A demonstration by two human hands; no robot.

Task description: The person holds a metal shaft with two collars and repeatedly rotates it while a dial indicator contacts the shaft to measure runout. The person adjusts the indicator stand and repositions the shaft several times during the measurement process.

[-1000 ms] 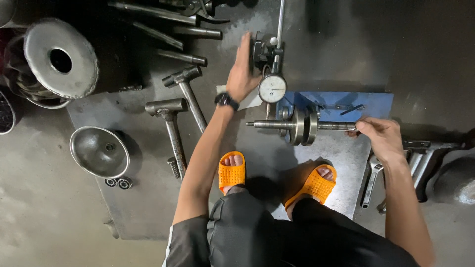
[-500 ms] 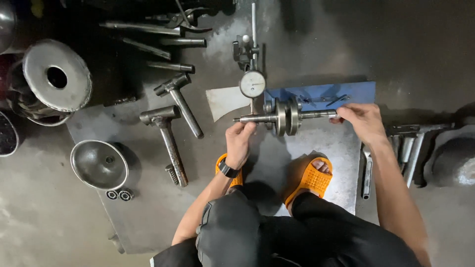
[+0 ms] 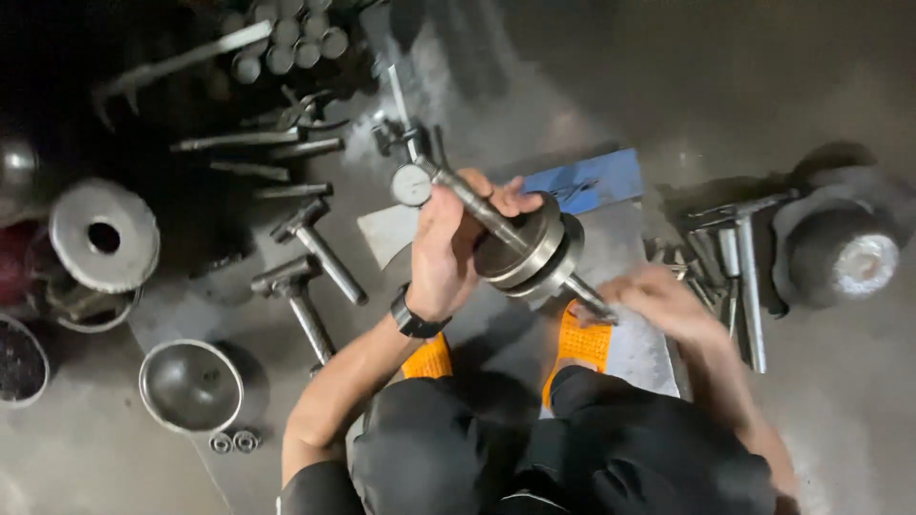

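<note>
a steel crankshaft [image 3: 520, 250], two round webs on a slim shaft, is gripped mid-frame by the left hand [image 3: 448, 250]; the blurred right hand's [image 3: 658, 303] grip cannot be told. two hammers [image 3: 307, 277] lie left.

hammers [image 3: 310, 277] left, wrenches [image 3: 735, 277] right

crankshaft [image 3: 520, 250] lifted off the stand, left hand [image 3: 448, 253] now gripping it

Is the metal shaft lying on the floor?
No, the left hand holds the crankshaft up, tilted, above the orange sandals.
</note>
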